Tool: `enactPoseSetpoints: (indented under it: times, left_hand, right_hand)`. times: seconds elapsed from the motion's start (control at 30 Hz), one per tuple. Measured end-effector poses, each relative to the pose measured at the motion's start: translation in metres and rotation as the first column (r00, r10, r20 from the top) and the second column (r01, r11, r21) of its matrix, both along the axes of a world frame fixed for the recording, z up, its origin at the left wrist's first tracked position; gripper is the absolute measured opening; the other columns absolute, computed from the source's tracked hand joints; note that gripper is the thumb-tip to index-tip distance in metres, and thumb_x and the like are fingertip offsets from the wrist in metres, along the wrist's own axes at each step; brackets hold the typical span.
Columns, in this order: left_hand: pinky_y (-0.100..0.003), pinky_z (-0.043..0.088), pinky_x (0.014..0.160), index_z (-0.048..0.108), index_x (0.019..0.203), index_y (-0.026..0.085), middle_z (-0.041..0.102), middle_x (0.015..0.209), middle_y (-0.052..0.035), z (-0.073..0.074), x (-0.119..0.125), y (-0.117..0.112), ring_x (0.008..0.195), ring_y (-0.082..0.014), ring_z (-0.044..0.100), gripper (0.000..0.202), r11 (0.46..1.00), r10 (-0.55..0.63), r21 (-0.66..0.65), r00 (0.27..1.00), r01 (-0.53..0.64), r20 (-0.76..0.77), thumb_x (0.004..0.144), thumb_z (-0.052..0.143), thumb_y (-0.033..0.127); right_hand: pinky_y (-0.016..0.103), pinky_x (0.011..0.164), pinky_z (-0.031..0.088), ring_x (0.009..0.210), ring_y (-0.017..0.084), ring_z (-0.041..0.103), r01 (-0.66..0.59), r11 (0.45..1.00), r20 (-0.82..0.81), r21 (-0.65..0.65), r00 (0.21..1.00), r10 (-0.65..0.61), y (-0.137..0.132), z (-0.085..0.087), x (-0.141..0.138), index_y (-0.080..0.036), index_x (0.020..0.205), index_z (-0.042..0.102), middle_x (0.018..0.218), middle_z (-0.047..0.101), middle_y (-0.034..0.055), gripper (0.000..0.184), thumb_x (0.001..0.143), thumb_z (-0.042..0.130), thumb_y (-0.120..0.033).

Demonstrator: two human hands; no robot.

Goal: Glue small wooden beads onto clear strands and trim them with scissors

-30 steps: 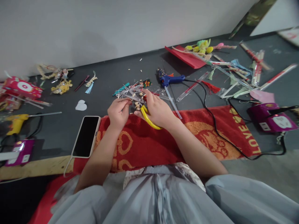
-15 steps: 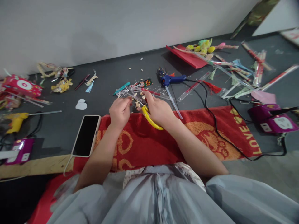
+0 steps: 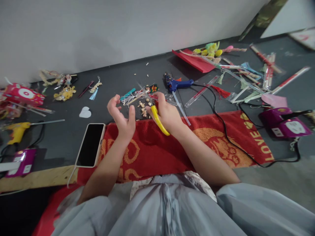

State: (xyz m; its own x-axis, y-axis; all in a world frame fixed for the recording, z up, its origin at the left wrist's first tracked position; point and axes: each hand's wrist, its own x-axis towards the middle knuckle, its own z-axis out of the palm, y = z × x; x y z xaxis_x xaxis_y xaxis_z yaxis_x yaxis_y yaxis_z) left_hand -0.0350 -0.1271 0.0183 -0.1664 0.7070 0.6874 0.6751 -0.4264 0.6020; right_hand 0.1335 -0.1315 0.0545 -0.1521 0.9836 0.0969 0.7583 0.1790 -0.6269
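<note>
My right hand [image 3: 166, 113] is closed round yellow-handled scissors [image 3: 157, 119], whose blades point up and away over the dark table. My left hand [image 3: 121, 114] hovers beside them with its fingers spread apart and nothing in it. Between and just beyond the hands lie small tan cut pieces [image 3: 144, 109] and a bundle of thin pale strands [image 3: 134, 96] with a teal stick next to it. Both forearms rest over a red towel [image 3: 147, 150] with gold patterns.
A phone [image 3: 90, 144] lies face up left of the towel. A blue glue gun [image 3: 177, 84] with a black cable sits beyond my right hand. Purple power strips [image 3: 285, 123] and a yellow glue gun [image 3: 17, 129] flank the table. Tassels, wrapped sticks and red paper [image 3: 194, 60] crowd the far right.
My left hand has let go of the strands and opened, drawing back to the left. My right hand has tilted the scissors upright.
</note>
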Motion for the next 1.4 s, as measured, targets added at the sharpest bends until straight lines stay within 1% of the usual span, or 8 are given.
enactPoseSetpoints:
  times: [0.07, 0.13, 0.23, 0.37, 0.47, 0.63, 0.87, 1.4]
  left_hand:
    - [-0.035, 0.045, 0.094, 0.041, 0.128, 0.023, 0.05, 0.128, -0.0108, -0.002, 0.006, -0.004, 0.113, -0.0191, 0.053, 0.047, 0.999, -0.02, -0.04, 0.992, 0.025, 0.124, 0.091, 0.042, 0.052]
    - [-0.034, 0.046, 0.093, 0.044, 0.124, 0.025, 0.054, 0.124, -0.0088, -0.007, 0.012, -0.008, 0.111, -0.0183, 0.055, 0.043, 0.982, -0.129, -0.108, 0.969, 0.155, 0.212, 0.092, 0.038, 0.054]
    - [-0.036, 0.046, 0.098, 0.038, 0.133, 0.029, 0.05, 0.135, -0.0105, -0.017, 0.021, -0.015, 0.124, -0.021, 0.052, 0.057, 0.867, -0.405, -0.188, 0.873, 0.461, 0.274, 0.088, 0.038, 0.063]
    - [-0.047, 0.03, 0.116, 0.017, 0.146, 0.027, 0.025, 0.153, -0.0167, -0.029, 0.028, -0.024, 0.145, -0.0301, 0.027, 0.099, 0.736, -0.596, -0.278, 0.785, 0.618, 0.168, 0.069, 0.051, 0.079]
    - [-0.053, 0.019, 0.12, 0.011, 0.147, 0.026, 0.019, 0.154, -0.0182, -0.032, 0.031, -0.029, 0.148, -0.0344, 0.014, 0.119, 0.727, -0.593, -0.335, 0.794, 0.6, 0.136, 0.055, 0.065, 0.079]
    - [-0.057, 0.015, 0.12, 0.01, 0.146, 0.027, 0.019, 0.154, -0.0175, -0.033, 0.036, -0.03, 0.148, -0.037, 0.009, 0.127, 0.781, -0.534, -0.325, 0.84, 0.534, 0.096, 0.047, 0.075, 0.072]
    - [-0.057, 0.019, 0.119, 0.012, 0.145, 0.025, 0.019, 0.151, -0.0173, -0.035, 0.037, -0.024, 0.146, -0.0381, 0.014, 0.123, 0.824, -0.508, -0.266, 0.86, 0.501, 0.049, 0.05, 0.079, 0.064]
    - [-0.058, 0.018, 0.119, 0.01, 0.145, 0.028, 0.02, 0.148, -0.0151, -0.041, 0.035, -0.024, 0.145, -0.0385, 0.015, 0.124, 0.803, -0.519, -0.247, 0.84, 0.543, 0.159, 0.049, 0.08, 0.062]
  right_hand:
    - [0.038, 0.073, 0.048, 0.082, 0.028, 0.068, 0.031, 0.999, -0.123, -0.031, 0.992, -0.035, 0.001, 0.001, 0.0, -0.014, 0.131, 0.036, 0.092, 0.071, 0.012, 0.058, 0.091, 0.033, -0.055]
    - [0.038, 0.074, 0.048, 0.079, 0.026, 0.068, 0.045, 0.996, -0.243, -0.078, 0.968, -0.063, 0.001, 0.001, -0.001, -0.016, 0.129, 0.035, 0.085, 0.071, 0.0083, 0.054, 0.091, 0.033, -0.053]
    - [0.038, 0.075, 0.049, 0.076, 0.024, 0.068, 0.017, 0.992, -0.379, -0.123, 0.923, -0.063, -0.001, -0.002, -0.008, -0.019, 0.126, 0.035, 0.085, 0.071, 0.0058, 0.048, 0.091, 0.033, -0.052]
    - [0.037, 0.073, 0.049, 0.075, 0.023, 0.068, -0.019, 0.988, -0.433, -0.153, 0.9, -0.05, -0.004, -0.003, -0.015, -0.022, 0.123, 0.035, 0.086, 0.07, 0.0053, 0.044, 0.091, 0.033, -0.053]
    - [0.039, 0.076, 0.049, 0.078, 0.024, 0.068, -0.04, 0.988, -0.432, -0.152, 0.902, -0.03, -0.005, -0.001, -0.016, -0.021, 0.122, 0.035, 0.09, 0.07, 0.0068, 0.043, 0.091, 0.033, -0.05]
    - [0.04, 0.077, 0.048, 0.079, 0.023, 0.067, -0.068, 0.993, -0.44, -0.099, 0.898, 0.018, -0.003, -0.004, -0.017, -0.022, 0.117, 0.036, 0.099, 0.07, 0.0087, 0.041, 0.089, 0.033, -0.051]
    - [0.044, 0.081, 0.048, 0.083, 0.026, 0.067, -0.051, 0.992, -0.421, -0.116, 0.907, -0.003, -0.002, -0.005, -0.019, -0.018, 0.123, 0.034, 0.103, 0.07, 0.0107, 0.047, 0.087, 0.038, -0.049]
    - [0.045, 0.079, 0.048, 0.078, 0.026, 0.067, -0.061, 0.994, -0.443, -0.092, 0.896, 0.014, 0.0, -0.006, -0.021, -0.02, 0.118, 0.032, 0.1, 0.069, 0.0111, 0.047, 0.086, 0.033, -0.054]
